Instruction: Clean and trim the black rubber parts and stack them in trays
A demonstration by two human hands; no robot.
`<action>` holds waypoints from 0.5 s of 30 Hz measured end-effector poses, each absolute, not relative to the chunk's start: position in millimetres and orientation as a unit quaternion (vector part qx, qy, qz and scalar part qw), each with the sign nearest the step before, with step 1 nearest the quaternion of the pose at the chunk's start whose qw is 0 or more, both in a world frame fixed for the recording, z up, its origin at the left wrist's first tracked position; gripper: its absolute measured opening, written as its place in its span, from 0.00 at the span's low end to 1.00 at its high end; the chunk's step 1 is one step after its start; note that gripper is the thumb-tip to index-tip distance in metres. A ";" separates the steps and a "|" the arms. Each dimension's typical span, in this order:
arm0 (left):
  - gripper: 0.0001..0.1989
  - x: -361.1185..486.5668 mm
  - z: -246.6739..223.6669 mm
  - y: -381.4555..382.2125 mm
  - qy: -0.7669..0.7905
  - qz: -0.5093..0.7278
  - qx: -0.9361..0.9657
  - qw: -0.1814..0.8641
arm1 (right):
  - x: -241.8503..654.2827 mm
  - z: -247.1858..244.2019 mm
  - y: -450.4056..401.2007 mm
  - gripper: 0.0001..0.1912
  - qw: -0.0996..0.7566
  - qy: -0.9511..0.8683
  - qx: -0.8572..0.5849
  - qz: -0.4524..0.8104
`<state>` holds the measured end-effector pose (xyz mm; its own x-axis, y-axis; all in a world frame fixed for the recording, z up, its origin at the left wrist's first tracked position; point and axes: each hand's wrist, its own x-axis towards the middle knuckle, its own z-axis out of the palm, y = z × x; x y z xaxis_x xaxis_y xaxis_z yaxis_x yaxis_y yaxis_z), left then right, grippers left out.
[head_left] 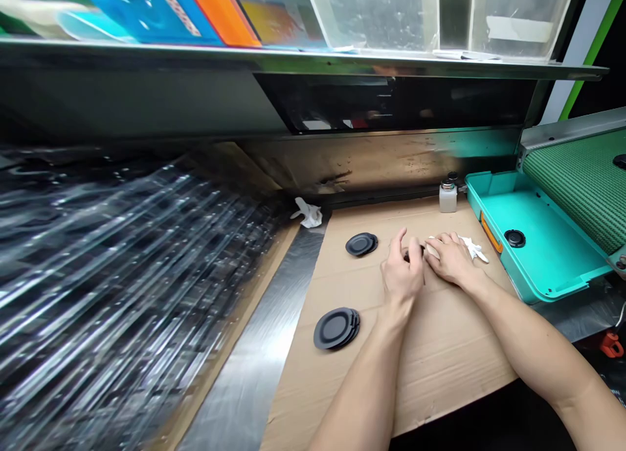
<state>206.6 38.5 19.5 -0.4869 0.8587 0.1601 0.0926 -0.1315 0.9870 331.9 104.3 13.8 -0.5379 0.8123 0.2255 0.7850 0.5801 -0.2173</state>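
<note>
My left hand (403,275) is over the cardboard, thumb and fingers closed around a small black part (407,255) that is mostly hidden. Close beside it, my right hand (450,260) has bent fingers pressed on a bit of white cloth (431,249) against that part. Crumpled white cloth (474,249) also shows behind the right hand; whether it is the same piece I cannot tell. Left of my hands lie two low stacks of black oval discs, a farther stack (360,244) and a nearer stack (335,328).
A teal tray (557,242) with one black round part (514,238) stands right, beside a green conveyor belt (581,171). A small white bottle (448,198) stands at the back. Clear plastic trays (122,294) fill the left. A crumpled white wipe (309,213) lies behind the cardboard (440,360).
</note>
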 end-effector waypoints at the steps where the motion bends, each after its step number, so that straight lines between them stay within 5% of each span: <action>1: 0.17 200.1 12.6 43.3 0.627 0.602 0.413 0.272 | 332.1 13.9 104.0 0.19 0.155 -0.876 -0.454 0.038; 5: 0.09 182.6 -7.1 56.5 0.711 0.505 0.466 0.149 | 332.5 12.5 104.6 0.19 0.150 -0.875 -0.458 0.033; 15: 0.31 195.6 7.7 16.9 0.743 0.263 0.606 0.108 | 333.3 5.1 110.5 0.20 0.159 -0.876 -0.454 0.036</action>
<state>195.6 16.9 7.7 -0.2413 0.9575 0.1577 0.8435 0.1266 0.5221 333.3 110.5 5.1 -0.5368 0.8072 0.2454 0.7844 0.5846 -0.2072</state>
